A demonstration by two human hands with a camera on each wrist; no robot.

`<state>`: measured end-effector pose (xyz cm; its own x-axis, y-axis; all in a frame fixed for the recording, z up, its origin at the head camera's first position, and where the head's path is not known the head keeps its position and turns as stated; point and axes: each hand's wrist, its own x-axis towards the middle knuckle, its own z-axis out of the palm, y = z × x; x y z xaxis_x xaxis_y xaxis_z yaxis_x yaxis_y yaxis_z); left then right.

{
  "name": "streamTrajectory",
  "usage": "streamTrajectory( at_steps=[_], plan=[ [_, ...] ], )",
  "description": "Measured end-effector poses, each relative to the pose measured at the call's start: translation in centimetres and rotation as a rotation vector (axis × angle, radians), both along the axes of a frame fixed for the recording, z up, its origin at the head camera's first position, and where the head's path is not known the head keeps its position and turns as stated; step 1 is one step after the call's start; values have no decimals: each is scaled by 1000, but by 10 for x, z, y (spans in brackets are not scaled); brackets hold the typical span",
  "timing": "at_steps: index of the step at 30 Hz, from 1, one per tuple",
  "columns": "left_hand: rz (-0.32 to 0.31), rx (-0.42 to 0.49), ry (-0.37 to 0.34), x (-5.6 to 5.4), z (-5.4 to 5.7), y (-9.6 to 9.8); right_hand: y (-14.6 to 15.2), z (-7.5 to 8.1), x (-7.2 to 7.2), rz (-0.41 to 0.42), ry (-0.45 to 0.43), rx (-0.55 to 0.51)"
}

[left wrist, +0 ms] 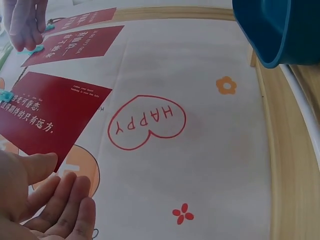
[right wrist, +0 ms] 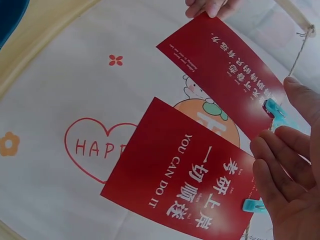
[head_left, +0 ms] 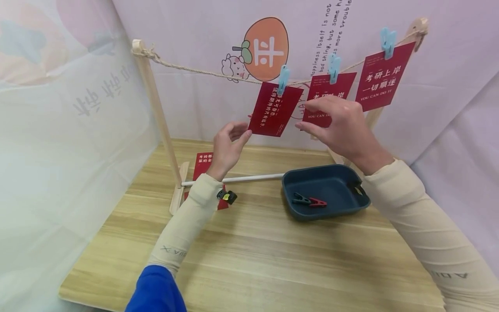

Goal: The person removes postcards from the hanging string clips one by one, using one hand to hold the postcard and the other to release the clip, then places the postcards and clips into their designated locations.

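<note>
- Beneath my forearms spread a tabletop [head_left: 253, 268] of pale, streaked wood, with white cloth [head_left: 187, 21] hung behind it, printed with an orange fruit, a red heart [left wrist: 147, 123] reading HAPPY and small flowers.
- Twine [head_left: 202, 70] sagged between the tops of a left post [head_left: 153, 95] and a right post, both wooden, and a white rod [head_left: 253, 178] ran low between the left post and a dark blue tray [head_left: 308, 216].
- Inside that tray lay a green clip [head_left: 301, 199] and a red clip [head_left: 318, 203]; red paper [head_left: 202, 160] showed on either side of the rod, partly behind my left arm.
- Before me hung the red card [head_left: 274, 110], slanting from the twine by a pale blue clip [head_left: 283, 78] at its top edge, deep red, with two lines of white Chinese characters and tiny print near one corner.
- To its right hung a middle card [right wrist: 170, 165] and an end card [head_left: 383, 82], also red, reading YOU CAN DO IT.
- My left hand [head_left: 228, 149] had its thumb at the red card's lower corner; I couldn't tell whether it pinched.
- My right hand [head_left: 345, 125] held nothing, thumb and fingers apart near the pale blue clip.
</note>
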<state>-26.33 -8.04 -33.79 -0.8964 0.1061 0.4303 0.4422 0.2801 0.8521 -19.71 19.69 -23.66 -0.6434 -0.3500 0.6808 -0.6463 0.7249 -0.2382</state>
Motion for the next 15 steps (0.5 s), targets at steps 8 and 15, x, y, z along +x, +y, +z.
streamTrajectory(
  at_steps=[8, 15],
  plan=[
    [-1, 42, 35, -2, 0, 3, -7, 14, -3, -14, 23, -5],
    [11, 52, 60, -2, 0, 3, -12, 26, -7, -20, 21, -9]
  ],
)
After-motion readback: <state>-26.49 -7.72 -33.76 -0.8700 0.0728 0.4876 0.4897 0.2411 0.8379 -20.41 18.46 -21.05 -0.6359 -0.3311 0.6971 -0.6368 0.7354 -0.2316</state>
